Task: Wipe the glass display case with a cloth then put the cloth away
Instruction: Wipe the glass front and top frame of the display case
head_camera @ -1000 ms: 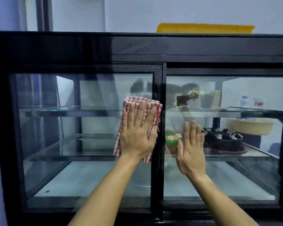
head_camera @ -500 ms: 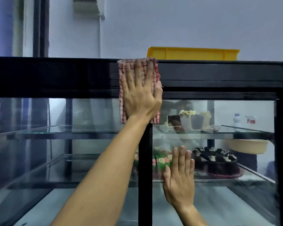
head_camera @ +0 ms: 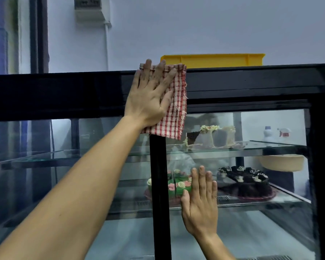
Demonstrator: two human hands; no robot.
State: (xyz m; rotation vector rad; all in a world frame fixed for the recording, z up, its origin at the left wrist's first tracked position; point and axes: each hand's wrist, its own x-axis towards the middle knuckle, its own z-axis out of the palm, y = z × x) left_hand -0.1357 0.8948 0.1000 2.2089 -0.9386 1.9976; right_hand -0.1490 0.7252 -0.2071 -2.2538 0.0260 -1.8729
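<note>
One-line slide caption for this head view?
Left hand presses checkered cloth on display case top frame; right hand flat against glass.

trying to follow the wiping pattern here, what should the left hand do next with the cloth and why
Probably sweep the checked cloth sideways along the black top frame. The left hand presses it flat there with straight fingers, at the case's upper edge, so there is little higher to wipe. The right hand rests flat on the glass below, seemingly as a brace.
</note>
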